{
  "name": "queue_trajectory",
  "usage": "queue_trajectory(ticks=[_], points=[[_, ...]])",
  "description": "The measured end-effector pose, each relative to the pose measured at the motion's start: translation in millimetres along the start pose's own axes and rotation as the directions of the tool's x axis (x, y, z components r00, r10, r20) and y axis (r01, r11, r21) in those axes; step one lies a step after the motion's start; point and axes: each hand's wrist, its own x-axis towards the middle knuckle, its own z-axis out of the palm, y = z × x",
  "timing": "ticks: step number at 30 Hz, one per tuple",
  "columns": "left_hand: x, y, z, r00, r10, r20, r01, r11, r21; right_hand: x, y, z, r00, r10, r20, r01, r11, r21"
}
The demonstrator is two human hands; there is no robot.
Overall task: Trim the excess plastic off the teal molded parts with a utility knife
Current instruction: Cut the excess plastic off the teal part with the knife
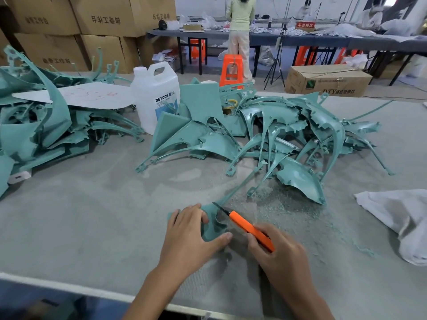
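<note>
My left hand (191, 234) presses a teal molded part (213, 225) flat on the grey table near its front middle. A long thin arm of that part runs up and to the right. My right hand (277, 252) grips an orange utility knife (250, 229), whose dark blade touches the part's upper edge just right of my left fingers. Behind, a large pile of teal parts (265, 137) covers the middle and right of the table. Another heap of teal parts (41, 125) lies at the far left.
A white plastic jug (157, 95) stands between the two heaps, next to a white sheet (87, 95). A white cloth (399, 218) lies at the right edge. Teal shavings (286, 204) are scattered right of the knife. Cardboard boxes, orange stools and people at tables fill the background.
</note>
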Motion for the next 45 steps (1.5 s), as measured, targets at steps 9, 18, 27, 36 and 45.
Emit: queue_trajectory(ticks=[9,18,27,36,45], points=[[-2,0,1,1.0,-0.002,0.031,-0.001,0.998,0.067,45,29,-26,0.957,-0.114,-0.267,0.062,0.978,-0.198],[0,-1,4,1.0,0.015,0.02,-0.016,0.995,0.1,7,1,-7,0.986,-0.149,-0.076,0.145,0.988,-0.051],[0,-2,5,0.999,0.009,0.035,-0.013,0.994,0.108,16,1,-11,0.985,-0.158,0.065,0.164,0.98,-0.114],[0,-3,6,0.999,0.014,0.039,-0.018,0.995,0.098,41,28,-31,0.983,-0.181,0.006,0.18,0.971,-0.155],[0,-4,7,0.999,0.015,0.041,-0.019,0.996,0.088,40,45,-31,0.989,-0.146,-0.025,0.135,0.96,-0.247]])
